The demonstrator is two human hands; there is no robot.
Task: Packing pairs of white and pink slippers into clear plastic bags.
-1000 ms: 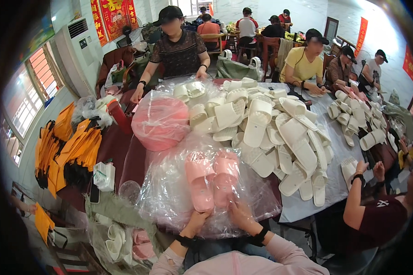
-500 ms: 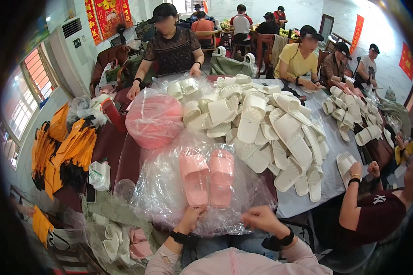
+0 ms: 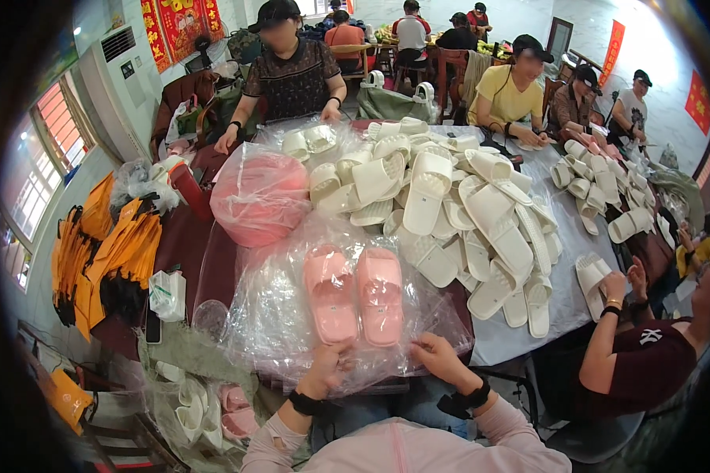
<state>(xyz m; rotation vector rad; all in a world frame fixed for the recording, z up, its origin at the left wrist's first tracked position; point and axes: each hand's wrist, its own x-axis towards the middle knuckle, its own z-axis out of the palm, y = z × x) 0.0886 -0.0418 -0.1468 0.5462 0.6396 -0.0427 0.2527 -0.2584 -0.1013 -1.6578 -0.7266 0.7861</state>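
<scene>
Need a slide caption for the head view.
Both hands grip clear bags under pink slippers, beside piled white slippers.

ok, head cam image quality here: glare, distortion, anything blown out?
Head view: heavy fisheye, black vignette at the corners, table edge bowing toward the rim. Upper right floor is blown out by daylight. The clear bags throw glare patches that partly veil the pink slippers. Both hands, left and right, look sharp; far people are small and soft.

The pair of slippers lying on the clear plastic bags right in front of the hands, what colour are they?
The pair of slippers is pale pink, seen clearly in the head view.
</scene>
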